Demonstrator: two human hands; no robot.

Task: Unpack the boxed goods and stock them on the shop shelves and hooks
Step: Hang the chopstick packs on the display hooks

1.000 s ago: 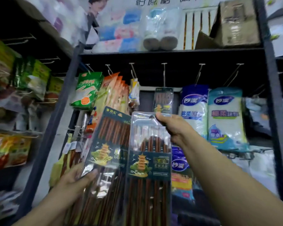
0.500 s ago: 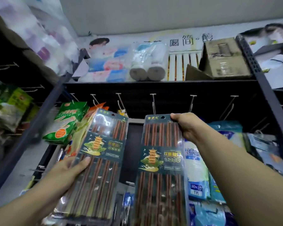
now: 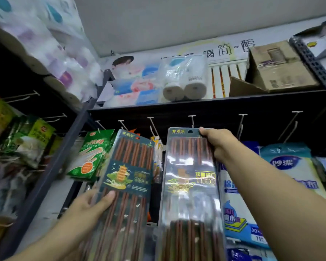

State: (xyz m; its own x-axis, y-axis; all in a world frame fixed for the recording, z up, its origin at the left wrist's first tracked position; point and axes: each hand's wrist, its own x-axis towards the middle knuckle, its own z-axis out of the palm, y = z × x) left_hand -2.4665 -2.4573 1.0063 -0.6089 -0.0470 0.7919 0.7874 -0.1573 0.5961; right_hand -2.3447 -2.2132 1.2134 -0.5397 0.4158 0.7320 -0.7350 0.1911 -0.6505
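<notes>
Two clear blister packs of brown chopsticks with dark green labels are held up in front of a black pegboard. My right hand [image 3: 217,143] grips the right chopstick pack [image 3: 191,178] at its top right corner. That pack's hang hole sits just below a white metal hook [image 3: 192,120]. My left hand [image 3: 91,204] holds the left chopstick pack [image 3: 127,178] from its left side, thumb across the front. This pack tilts to the right and sits lower than the other.
Several white hooks stick out of the pegboard, some bare. Green glove packs [image 3: 91,155] hang left, blue cloth packs [image 3: 288,166] right. A dark upright post [image 3: 64,153] divides the bays. The top shelf carries tissue packs, paper rolls [image 3: 184,80] and a cardboard box [image 3: 279,66].
The camera has tilted upward. My right hand has lifted its pack higher, up to the hook row. My left hand keeps its pack at about the same place.
</notes>
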